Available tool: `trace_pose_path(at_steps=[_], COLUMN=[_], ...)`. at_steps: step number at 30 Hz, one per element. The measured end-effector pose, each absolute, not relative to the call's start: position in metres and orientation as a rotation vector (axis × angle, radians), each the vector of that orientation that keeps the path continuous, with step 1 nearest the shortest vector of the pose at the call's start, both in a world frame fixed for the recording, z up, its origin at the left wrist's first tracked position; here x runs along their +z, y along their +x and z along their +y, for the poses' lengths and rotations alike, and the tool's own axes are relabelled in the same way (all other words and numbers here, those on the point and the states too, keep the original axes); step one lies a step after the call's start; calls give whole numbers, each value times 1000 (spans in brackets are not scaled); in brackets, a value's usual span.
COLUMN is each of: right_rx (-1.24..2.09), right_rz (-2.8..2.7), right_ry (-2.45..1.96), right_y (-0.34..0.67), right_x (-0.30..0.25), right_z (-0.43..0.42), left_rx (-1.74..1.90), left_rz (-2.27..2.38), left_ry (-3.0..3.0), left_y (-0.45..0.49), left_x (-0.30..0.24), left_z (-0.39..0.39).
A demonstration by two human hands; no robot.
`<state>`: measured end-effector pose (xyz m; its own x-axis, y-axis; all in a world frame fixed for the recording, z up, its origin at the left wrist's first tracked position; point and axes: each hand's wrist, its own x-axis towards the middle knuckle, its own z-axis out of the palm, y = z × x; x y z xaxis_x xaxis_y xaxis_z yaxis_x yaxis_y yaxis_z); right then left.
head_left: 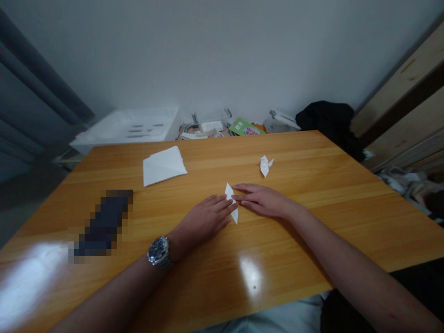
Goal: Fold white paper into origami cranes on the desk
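Observation:
A narrow, pointed piece of folded white paper [235, 216] lies on the wooden table, its two tips showing beyond my fingers. From the left, my left hand [206, 213] rests over its middle, fingers stretched out and palm down. My right hand [260, 199] reaches in from the other side, its extended fingertips touching the paper's right edge. Part of the paper's middle is hidden under the fingers. Behind my right hand stands a small folded paper figure [265, 165], shaped like a bird, touched by neither hand.
A stack of white paper sheets [163, 167] lies at the back left. A dark pixelated object [104, 224] is on the left side. Past the table's far edge are a white plastic tray [138, 125], a green booklet [244, 127] and black cloth [326, 120].

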<state>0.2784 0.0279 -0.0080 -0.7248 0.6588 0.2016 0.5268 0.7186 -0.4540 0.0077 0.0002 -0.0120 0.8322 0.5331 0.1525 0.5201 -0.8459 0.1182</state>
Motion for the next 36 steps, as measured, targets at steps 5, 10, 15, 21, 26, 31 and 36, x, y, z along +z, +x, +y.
trace_pose_path(at_steps=[5,10,15,21,26,31,36], right_rx=[559,579,584,565,458,352,327], right_rz=[-2580,-2551,-2532,-2520,-2566,-2553,-2543], right_ry=[-851,-884,-907,-925,-935,-962,-991], right_y=[282,280,277,278,278,274,272], right_x=[-8,-7,-9,-10,-14,-20,-21], right_z=[28,26,24,25,28,30,28], left_rx=[306,318,300,283,301,298,305], left_rz=[840,846,828,827,831,839,809], left_ry=[2902,2879,2900,2897,2896,2894,2910], left_y=[8,8,7,5,4,4,5], left_x=[-10,-9,-9,-8,-9,-10,-10], left_z=[-1,-2,0,0,0,0,1])
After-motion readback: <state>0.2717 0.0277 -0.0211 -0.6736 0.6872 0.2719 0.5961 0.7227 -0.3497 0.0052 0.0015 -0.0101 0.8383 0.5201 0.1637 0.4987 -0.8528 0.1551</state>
